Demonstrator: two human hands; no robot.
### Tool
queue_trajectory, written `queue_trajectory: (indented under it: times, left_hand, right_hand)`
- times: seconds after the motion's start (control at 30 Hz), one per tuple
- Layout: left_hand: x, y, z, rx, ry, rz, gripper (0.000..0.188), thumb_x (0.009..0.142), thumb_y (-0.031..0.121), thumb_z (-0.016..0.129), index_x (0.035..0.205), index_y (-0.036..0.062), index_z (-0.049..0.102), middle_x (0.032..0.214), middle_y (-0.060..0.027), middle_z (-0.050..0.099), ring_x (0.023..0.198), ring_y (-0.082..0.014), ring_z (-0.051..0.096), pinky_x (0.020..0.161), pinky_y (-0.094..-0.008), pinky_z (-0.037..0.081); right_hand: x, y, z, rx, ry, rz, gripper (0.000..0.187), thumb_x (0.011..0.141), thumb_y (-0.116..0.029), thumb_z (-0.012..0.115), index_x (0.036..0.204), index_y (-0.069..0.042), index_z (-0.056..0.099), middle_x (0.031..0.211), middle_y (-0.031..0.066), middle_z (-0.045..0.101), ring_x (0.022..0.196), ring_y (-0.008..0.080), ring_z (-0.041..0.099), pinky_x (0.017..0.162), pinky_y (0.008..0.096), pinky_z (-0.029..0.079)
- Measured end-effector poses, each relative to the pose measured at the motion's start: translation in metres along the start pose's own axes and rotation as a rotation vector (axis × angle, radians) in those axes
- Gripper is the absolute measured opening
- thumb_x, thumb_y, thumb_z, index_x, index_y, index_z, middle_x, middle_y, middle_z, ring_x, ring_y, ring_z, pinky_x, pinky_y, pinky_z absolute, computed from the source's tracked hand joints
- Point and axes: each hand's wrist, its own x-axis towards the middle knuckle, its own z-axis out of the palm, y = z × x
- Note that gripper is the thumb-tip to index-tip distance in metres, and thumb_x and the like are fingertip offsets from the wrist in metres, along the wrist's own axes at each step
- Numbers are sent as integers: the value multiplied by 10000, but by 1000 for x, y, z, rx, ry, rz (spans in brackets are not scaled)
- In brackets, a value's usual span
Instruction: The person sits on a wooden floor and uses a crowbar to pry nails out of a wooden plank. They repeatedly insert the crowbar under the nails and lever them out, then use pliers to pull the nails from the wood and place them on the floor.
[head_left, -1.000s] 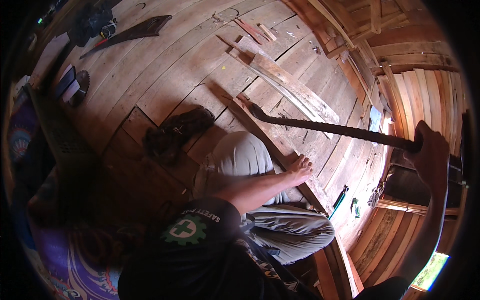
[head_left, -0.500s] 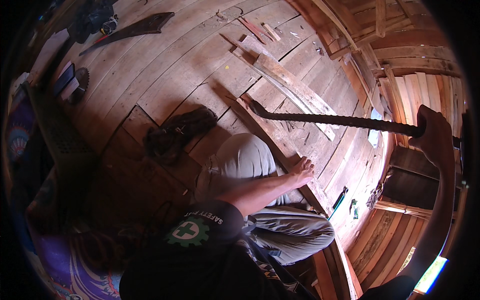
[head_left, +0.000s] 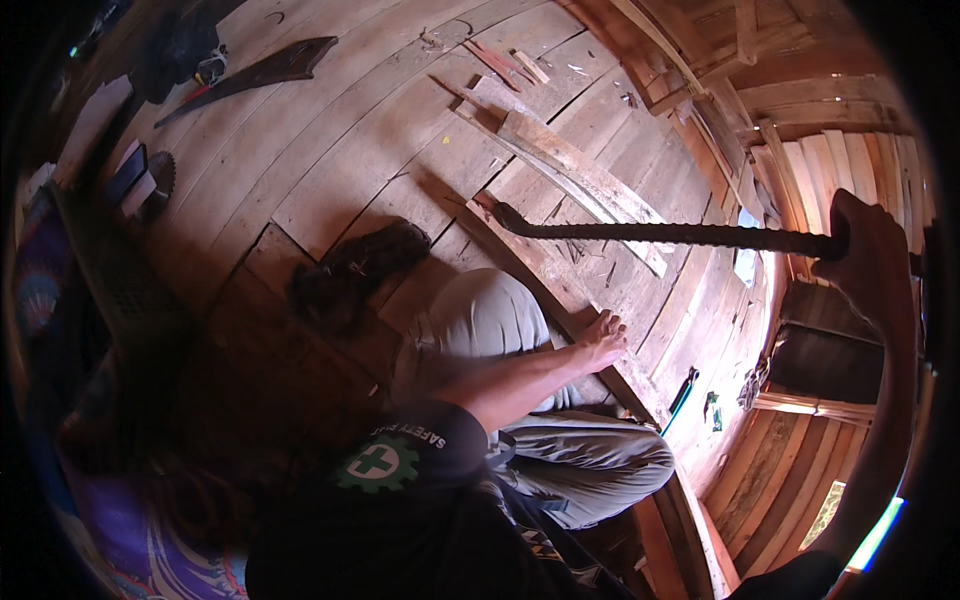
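My right hand (head_left: 868, 250) is wrapped round the straight end of a long ribbed steel crowbar (head_left: 660, 236). The bar runs leftward across the view, and its bent tip is at the far end of a wooden plank (head_left: 545, 275) on the floor; whether it bites into the wood I cannot tell. My left hand (head_left: 603, 342) grips the same plank nearer to me, its fingers curled over the edge. Beside the plank is my bent knee (head_left: 490, 310) in grey trousers.
Loose boards (head_left: 575, 165) lie beyond the plank. A dark crumpled cloth-like bundle (head_left: 365, 262) is left of my knee. Farther off are a handsaw (head_left: 265, 72) and a round saw blade (head_left: 160, 180). A green-handled tool (head_left: 682, 398) lies at right, near the plank wall (head_left: 770, 470).
My right hand has risen slightly with its end of the crowbar, while the bent tip stays at the plank's end. The left hand keeps its place on the plank. The whole view shifts a little.
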Motion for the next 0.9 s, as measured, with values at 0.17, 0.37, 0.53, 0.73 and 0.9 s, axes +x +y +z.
queue_trajectory:
  times: [0.17, 0.37, 0.53, 0.73, 0.9]
  left_hand:
    - [-1, -6, 18, -60, 195, -20, 365, 875, 159, 476, 1208, 43, 568, 1304, -146, 535, 1269, -328, 453, 1085, -582, 250]
    - [3, -2, 28, -81, 231, -33, 334, 837, 157, 531, 1150, 53, 580, 1226, -121, 567, 1249, -327, 446, 1059, -583, 275]
    - [3, -2, 34, -34, 312, -39, 333, 819, 166, 560, 1135, 64, 588, 1205, -106, 575, 1232, -325, 452, 1035, -593, 286]
    - [-7, -7, 26, -52, 307, -22, 385, 815, 137, 564, 1193, 65, 564, 1207, -116, 573, 1225, -325, 452, 1024, -565, 301]
    - [-16, -11, 20, -77, 285, -37, 480, 802, 105, 606, 1271, 57, 514, 1212, -154, 557, 1258, -314, 410, 1021, -594, 283]
  right_hand:
    - [10, -11, -4, 21, 20, 1, 430, 523, -104, 833, 770, -61, 484, 680, 106, 543, 682, 300, 544, 643, 414, 423]
    - [-9, -8, 13, 25, -31, 87, 422, 544, -94, 837, 796, -64, 500, 673, 113, 570, 664, 301, 580, 635, 414, 445]
    - [-49, -11, 42, 139, -5, 135, 366, 598, -70, 808, 806, -63, 507, 663, 105, 576, 668, 304, 608, 632, 410, 471]
    - [-95, -14, 93, 306, 8, 265, 393, 631, -95, 813, 859, -76, 493, 710, 102, 591, 721, 327, 626, 628, 434, 473]
    - [-95, -20, 90, 285, -7, 284, 389, 665, -143, 799, 912, -76, 506, 742, 121, 612, 736, 346, 622, 652, 457, 474]
